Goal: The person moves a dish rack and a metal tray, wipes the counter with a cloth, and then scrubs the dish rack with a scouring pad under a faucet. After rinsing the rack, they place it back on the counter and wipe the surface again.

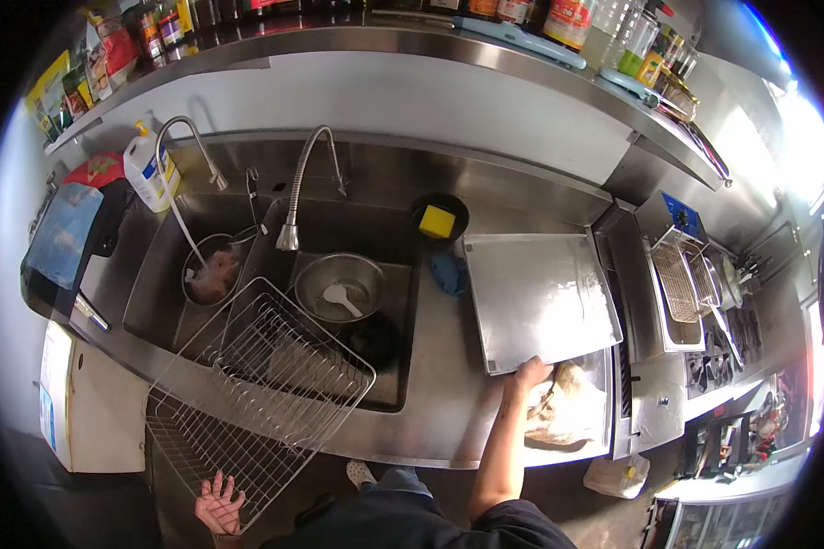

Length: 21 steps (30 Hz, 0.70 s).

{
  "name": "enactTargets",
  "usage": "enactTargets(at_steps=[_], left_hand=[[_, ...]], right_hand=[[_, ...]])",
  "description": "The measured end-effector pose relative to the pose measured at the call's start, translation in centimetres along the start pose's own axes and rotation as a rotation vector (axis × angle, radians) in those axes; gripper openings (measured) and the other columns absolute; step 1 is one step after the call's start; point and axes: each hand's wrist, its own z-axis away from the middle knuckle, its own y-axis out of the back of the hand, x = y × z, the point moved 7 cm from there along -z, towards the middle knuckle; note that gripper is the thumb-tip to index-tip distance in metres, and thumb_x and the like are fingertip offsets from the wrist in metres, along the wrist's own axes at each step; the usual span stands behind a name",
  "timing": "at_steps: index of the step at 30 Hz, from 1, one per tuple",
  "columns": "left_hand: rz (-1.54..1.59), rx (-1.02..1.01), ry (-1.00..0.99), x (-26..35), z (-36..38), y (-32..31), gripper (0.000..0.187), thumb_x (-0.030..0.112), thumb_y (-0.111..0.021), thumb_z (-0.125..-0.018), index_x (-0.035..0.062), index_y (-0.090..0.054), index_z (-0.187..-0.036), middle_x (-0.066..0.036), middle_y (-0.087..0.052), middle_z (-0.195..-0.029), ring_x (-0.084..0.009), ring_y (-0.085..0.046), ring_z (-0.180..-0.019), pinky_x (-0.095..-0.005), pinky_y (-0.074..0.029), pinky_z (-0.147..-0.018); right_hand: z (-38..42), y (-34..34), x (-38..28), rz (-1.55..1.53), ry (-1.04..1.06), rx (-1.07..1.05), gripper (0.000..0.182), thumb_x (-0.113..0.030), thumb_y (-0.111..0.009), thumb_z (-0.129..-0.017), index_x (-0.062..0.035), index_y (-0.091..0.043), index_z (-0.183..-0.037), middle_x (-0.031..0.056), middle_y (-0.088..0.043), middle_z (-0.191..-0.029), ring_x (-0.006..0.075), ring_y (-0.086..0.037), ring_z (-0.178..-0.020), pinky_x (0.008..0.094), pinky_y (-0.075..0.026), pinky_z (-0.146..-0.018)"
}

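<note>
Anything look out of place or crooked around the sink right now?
Yes. The wire dish rack sits tilted, one end on the sink rim, the other jutting past the counter edge by the left hand. The right hand grips a steel lid set askew.

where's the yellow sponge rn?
Head view, upper centre: the yellow sponge sits in a small black dish on the steel counter, behind the blue cloth, right of the sink faucet.
</note>
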Motion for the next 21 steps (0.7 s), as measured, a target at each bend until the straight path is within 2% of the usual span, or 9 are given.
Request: enactTargets(at_steps=[2, 4, 6, 7, 8, 10, 12, 15, 21], left_hand=[[0.019, 0.008, 0.016, 0.1, 0.2, -0.6, 0.031, 0.032, -0.048, -0.077, 0.0153, -0.045, -0.104, -0.011, -0.046, -0.123, -0.0352, -0.045, -0.110, -0.0570, -0.045, -0.074], [0.022, 0.067, 0.030, 0.1, 0.2, -0.4, 0.031, 0.030, -0.047, -0.077, 0.0154, -0.045, -0.104, -0.011, -0.046, -0.123, -0.0348, -0.046, -0.110, -0.0572, -0.044, -0.076], [0.017, 0.064, 0.035, 0.2, 0.5, -1.3, 0.030, 0.029, -0.047, -0.077, 0.0155, -0.045, -0.104, -0.011, -0.047, -0.122, -0.0344, -0.046, -0.110, -0.0573, -0.043, -0.077], [0.011, 0.060, 0.041, 0.4, 0.7, -1.8, 0.030, 0.029, -0.046, -0.077, 0.0156, -0.045, -0.103, -0.010, -0.047, -0.122, -0.0339, -0.046, -0.110, -0.0573, -0.043, -0.078], [0.011, 0.063, 0.038, 0.4, 0.7, -2.0, 0.030, 0.029, -0.046, -0.077, 0.0156, -0.045, -0.103, -0.010, -0.047, -0.122, -0.0339, -0.046, -0.110, -0.0573, -0.043, -0.078], [-0.033, 0.023, 0.036, 0.4, 0.6, -2.5, 0.020, 0.027, -0.048, -0.075, 0.0171, -0.049, -0.093, -0.008, -0.056, -0.111, -0.0321, -0.048, -0.107, -0.0570, -0.042, -0.075], [0.003, 0.092, 0.045, 0.5, 1.0, -2.4, 0.020, 0.025, -0.048, -0.073, 0.0173, -0.050, -0.092, -0.008, -0.058, -0.108, -0.0311, -0.049, -0.105, -0.0562, -0.043, -0.076], [-0.003, 0.099, 0.054, 0.7, 1.4, -2.0, 0.023, 0.024, -0.047, -0.073, 0.0175, -0.051, -0.095, -0.008, -0.056, -0.111, -0.0318, -0.048, -0.107, -0.0565, -0.043, -0.075], [0.003, 0.060, 0.085, 0.7, 2.9, -1.2, 0.024, 0.024, -0.047, -0.073, 0.0187, -0.048, -0.096, -0.006, -0.052, -0.115, -0.0305, -0.046, -0.109, -0.0569, -0.039, -0.079]], right_hand=[[1.7, 0.8, -1.7, -0.063, 0.097, 0.062, 0.035, -0.001, -0.039, -0.077, 0.0032, -0.041, -0.112, 0.0191, -0.051, -0.102, 0.0295, -0.056, -0.088, 0.0398, -0.049, -0.074], [3.3, 1.3, -2.8, -0.013, 0.070, 0.058, 0.038, 0.001, -0.039, -0.076, 0.0031, -0.040, -0.114, 0.0202, -0.051, -0.103, 0.0289, -0.056, -0.089, 0.0400, -0.049, -0.073], [5.4, 1.0, -3.5, -0.132, 0.021, -0.044, 0.038, 0.000, -0.037, -0.077, 0.0026, -0.038, -0.116, 0.0198, -0.051, -0.105, 0.0289, -0.057, -0.090, 0.0411, -0.051, -0.074], [8.2, 0.2, -5.4, -0.167, -0.075, -0.063, 0.039, 0.001, -0.035, -0.078, 0.0018, -0.037, -0.116, 0.0193, -0.050, -0.106, 0.0296, -0.057, -0.090, 0.0428, -0.052, -0.074], [8.5, 0.6, -5.0, -0.166, -0.078, -0.065, 0.039, 0.001, -0.035, -0.078, 0.0018, -0.037, -0.116, 0.0193, -0.050, -0.106, 0.0296, -0.057, -0.090, 0.0428, -0.052, -0.074], [8.8, 1.7, -2.6, -0.175, -0.147, -0.141, 0.043, 0.004, -0.035, -0.073, 0.0039, -0.031, -0.116, 0.0233, -0.045, -0.109, 0.0326, -0.055, -0.093, 0.0447, -0.052, -0.075], [9.4, 2.2, -0.7, -0.205, -0.197, -0.204, 0.043, 0.003, -0.035, -0.074, 0.0033, -0.031, -0.117, 0.0230, -0.045, -0.109, 0.0322, -0.055, -0.091, 0.0450, -0.052, -0.075], [13.9, 1.7, -2.7, -0.131, -0.147, -0.168, 0.046, 0.002, -0.035, -0.074, 0.0030, -0.030, -0.119, 0.0224, -0.044, -0.110, 0.0305, -0.055, -0.090, 0.0431, -0.051, -0.075], [17.2, 1.7, -1.3, -0.102, -0.004, -0.201, 0.054, 0.003, -0.036, -0.072, 0.0036, -0.028, -0.125, 0.0232, -0.042, -0.117, 0.0303, -0.048, -0.102, 0.0392, -0.043, -0.088]])
